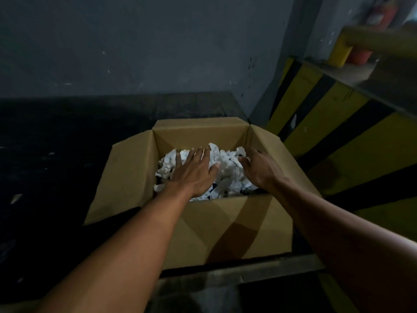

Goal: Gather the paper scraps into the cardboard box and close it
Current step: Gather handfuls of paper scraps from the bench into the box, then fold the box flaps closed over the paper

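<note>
Dim room: grey wall point(135, 46), dark floor point(56, 154). White bit point(16, 198) on floor, far left. Box point(225, 227) open, flaps splayed outward; scraps point(228, 164) heaped inside. Left hand point(194, 175) flat on heap, fingers straight, spread. Right hand point(261, 170) at heap's right edge, fingers bent down out of sight; whether it grips, cannot tell. Yellow-black striped barrier point(327, 132) near box, right.

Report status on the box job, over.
Left hand flat on paper scraps, right hand resting on them. Cardboard box open, flaps out. White bits on floor at left, maybe scraps.
</note>
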Demonstrator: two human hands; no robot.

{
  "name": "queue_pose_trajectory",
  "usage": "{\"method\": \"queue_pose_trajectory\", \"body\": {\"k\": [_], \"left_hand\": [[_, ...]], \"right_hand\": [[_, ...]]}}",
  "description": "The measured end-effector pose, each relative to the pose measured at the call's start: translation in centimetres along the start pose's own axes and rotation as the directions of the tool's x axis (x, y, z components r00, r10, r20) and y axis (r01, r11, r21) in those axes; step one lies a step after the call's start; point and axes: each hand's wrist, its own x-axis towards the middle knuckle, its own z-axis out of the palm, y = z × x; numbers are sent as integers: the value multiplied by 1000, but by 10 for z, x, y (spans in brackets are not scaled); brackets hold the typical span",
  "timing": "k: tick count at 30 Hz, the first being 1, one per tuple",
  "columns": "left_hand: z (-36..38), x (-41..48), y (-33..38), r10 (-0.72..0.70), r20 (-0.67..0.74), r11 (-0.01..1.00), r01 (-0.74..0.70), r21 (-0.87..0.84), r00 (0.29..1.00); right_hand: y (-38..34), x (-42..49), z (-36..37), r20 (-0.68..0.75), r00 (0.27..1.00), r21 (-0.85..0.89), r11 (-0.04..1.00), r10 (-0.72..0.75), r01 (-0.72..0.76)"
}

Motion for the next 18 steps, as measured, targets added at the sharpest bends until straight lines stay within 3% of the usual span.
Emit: {"method": "queue_pose_trajectory", "body": {"k": [7, 11, 13, 15, 17, 18], "left_hand": [[6, -47, 36, -56, -33, 998, 56, -2, 998], [12, -76, 60, -92, -36, 995, 93, 32, 995], [15, -87, 68, -116, -77, 991, 121, 57, 990], [19, -97, 74, -150, -91, 987, 155, 52, 985], [24, -106, 76, -164, -47, 982, 167, 83, 985], [25, -110, 75, -164, -12, 981, 164, 106, 986]], "right_hand": [[17, -49, -24, -229, 972, -78, 994, 53, -72], [37, -81, -31, -255, 925, -23, 954, 284, -299], [45, -89, -32, -182, 819, 207, 835, 544, -509], [54, -92, -32, 25, 677, 451, 596, 736, -664], [60, -92, -32, 186, 593, 638, 363, 783, -679], [61, -92, -32, 213, 585, 690, 304, 782, -657]]}}
